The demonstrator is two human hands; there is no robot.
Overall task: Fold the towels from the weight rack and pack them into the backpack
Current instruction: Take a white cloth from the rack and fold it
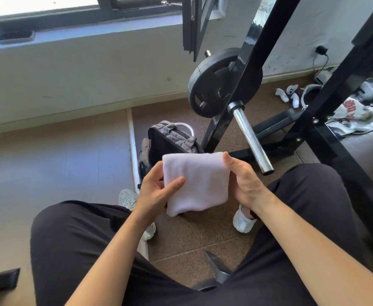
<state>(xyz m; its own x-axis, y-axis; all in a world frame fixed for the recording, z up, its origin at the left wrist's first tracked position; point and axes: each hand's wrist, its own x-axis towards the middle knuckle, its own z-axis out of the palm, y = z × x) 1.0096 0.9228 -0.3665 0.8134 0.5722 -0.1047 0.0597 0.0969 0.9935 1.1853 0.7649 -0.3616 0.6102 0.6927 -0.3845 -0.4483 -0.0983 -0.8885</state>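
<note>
Above a grey fabric backpack [172, 140], a folded pale-pink towel [196, 184] is pinched at its sides by left hand [156, 191] and right hand [245, 182] fingers [228, 161].

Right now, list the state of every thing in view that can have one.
towel, folded small, held up off the floor
left hand, grips the towel's left edge
right hand, grips the towel's right edge
backpack, upright on the floor; cannot tell whether open or zipped
weight plate, hung on the rack
steel peg, bare
window, swung open
</note>
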